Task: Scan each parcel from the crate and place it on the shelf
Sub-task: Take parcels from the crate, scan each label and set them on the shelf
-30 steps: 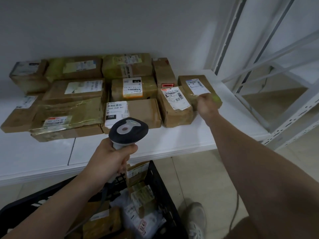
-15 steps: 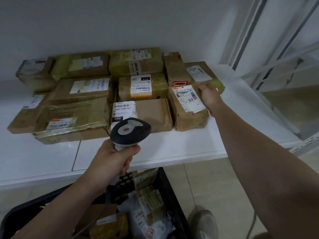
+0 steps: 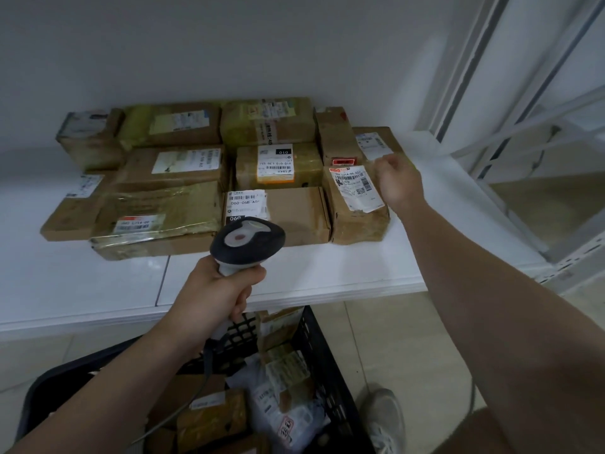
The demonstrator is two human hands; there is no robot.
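Observation:
My left hand [image 3: 212,296] grips a grey and black barcode scanner [image 3: 247,240], held above the shelf's front edge. My right hand [image 3: 397,183] hovers with curled fingers over the near end of a brown parcel [image 3: 373,142] at the right end of the back row. I see nothing in that hand. Several taped cardboard parcels with labels, one marked 060 [image 3: 278,214], lie packed together on the white shelf [image 3: 327,273]. Below, a black plastic crate [image 3: 324,362] holds more parcels [image 3: 209,417] and a white bag.
A white wall rises behind the shelf. White metal racking uprights and braces [image 3: 523,132] stand to the right. The scanner's cable [image 3: 183,411] trails down into the crate. My shoe [image 3: 383,417] rests on the tiled floor beside the crate.
My right hand slid the right-hand parcel back against the row, then drew off its edge and curled. The left hand and scanner stayed in place while the view shifted.

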